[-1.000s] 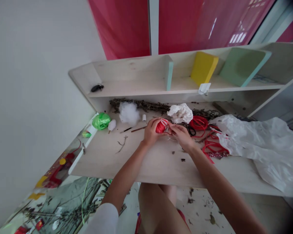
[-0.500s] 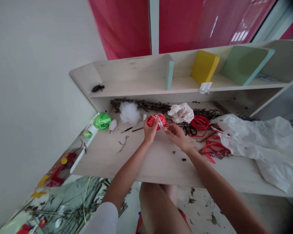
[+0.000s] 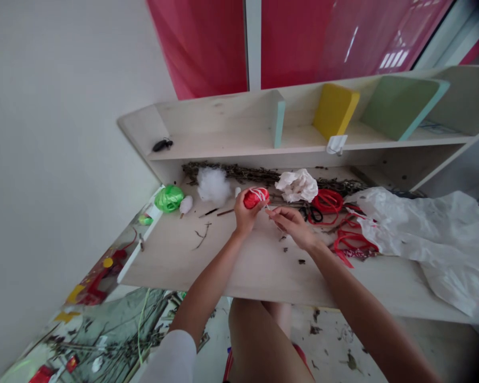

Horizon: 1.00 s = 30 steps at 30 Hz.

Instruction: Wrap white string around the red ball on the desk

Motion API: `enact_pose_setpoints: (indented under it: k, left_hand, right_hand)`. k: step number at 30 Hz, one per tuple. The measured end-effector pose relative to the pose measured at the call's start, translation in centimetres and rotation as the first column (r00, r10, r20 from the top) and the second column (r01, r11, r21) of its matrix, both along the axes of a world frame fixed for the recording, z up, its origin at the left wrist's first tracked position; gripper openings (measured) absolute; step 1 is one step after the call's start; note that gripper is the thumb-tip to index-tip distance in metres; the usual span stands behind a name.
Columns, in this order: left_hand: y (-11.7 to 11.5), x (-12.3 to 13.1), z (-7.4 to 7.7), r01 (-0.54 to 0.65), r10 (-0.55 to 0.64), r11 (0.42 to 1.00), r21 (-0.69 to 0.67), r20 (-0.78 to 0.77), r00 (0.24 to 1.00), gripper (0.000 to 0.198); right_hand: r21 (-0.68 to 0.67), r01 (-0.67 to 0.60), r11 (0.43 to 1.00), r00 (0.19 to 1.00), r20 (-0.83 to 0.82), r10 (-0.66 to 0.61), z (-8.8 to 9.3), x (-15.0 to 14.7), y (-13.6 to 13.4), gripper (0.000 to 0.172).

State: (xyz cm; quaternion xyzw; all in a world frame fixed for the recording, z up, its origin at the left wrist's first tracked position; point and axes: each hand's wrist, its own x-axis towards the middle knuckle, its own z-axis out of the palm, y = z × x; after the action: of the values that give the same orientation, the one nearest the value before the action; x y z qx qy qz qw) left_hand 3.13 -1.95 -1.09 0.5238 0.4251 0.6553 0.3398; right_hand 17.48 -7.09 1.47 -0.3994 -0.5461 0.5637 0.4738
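My left hand point(image 3: 245, 215) is closed around a red ball point(image 3: 252, 198) above the middle of the desk. White strands point(image 3: 260, 192) run over the ball's upper side. Just to the right, my right hand point(image 3: 294, 224) pinches a thin white strand close to the ball's lower right edge; its far end is hidden by the fingers. Behind my right hand lie black-handled scissors point(image 3: 314, 214). A crumpled white paper point(image 3: 297, 185) and a coil of red ribbon point(image 3: 328, 201) rest farther back.
White fluff point(image 3: 213, 186), a green ribbon ball point(image 3: 169, 198) and a white wad on a stick point(image 3: 186, 204) lie to the left. Dry twigs point(image 3: 239, 172) line the back. A clear plastic bag point(image 3: 423, 223) covers the right side. A shelf point(image 3: 223, 143) overhangs the desk's rear.
The ball has turned slightly in my left hand, and the white strands now lie farther across its top. My right hand has shifted a little down, its fingers drawn closer together.
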Motion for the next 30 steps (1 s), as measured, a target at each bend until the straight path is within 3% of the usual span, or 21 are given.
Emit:
enact_pose_setpoints:
  k: [5, 10, 13, 20, 30]
  left_hand:
    - [-0.1, 0.0, -0.2, 0.005, -0.002, 0.999, 0.047, -0.049, 0.999, 0.051]
    - [0.1, -0.5, -0.5, 0.021, -0.008, 0.994, 0.111, -0.109, 0.994, 0.058]
    - [0.5, -0.5, -0.8, 0.012, 0.006, 0.991, 0.134, -0.129, 0.992, 0.063]
    - [0.9, 0.1, -1.2, -0.052, 0.055, 0.991, 0.120, -0.021, 0.998, 0.053]
    - [0.7, 1.0, -0.7, -0.045, 0.052, 0.998, -0.039, 0.216, 0.975, 0.033]
  right_hand:
    - [-0.045, -0.059, 0.997, 0.998, -0.041, 0.057, 0.0, 0.2, -0.2, 0.041]
    - [-0.103, -0.021, 0.994, 0.979, -0.202, 0.000, 0.5, 1.1, -0.2, 0.037]
    - [-0.126, -0.069, 0.990, 0.974, -0.222, 0.039, 0.6, 1.3, -0.2, 0.037]
    - [-0.093, -0.149, 0.984, 0.986, -0.090, 0.141, -0.6, 0.0, 0.1, 0.041]
    - [0.168, -0.028, 0.985, 0.988, 0.156, 0.002, -1.7, -0.1, 0.9, 0.044]
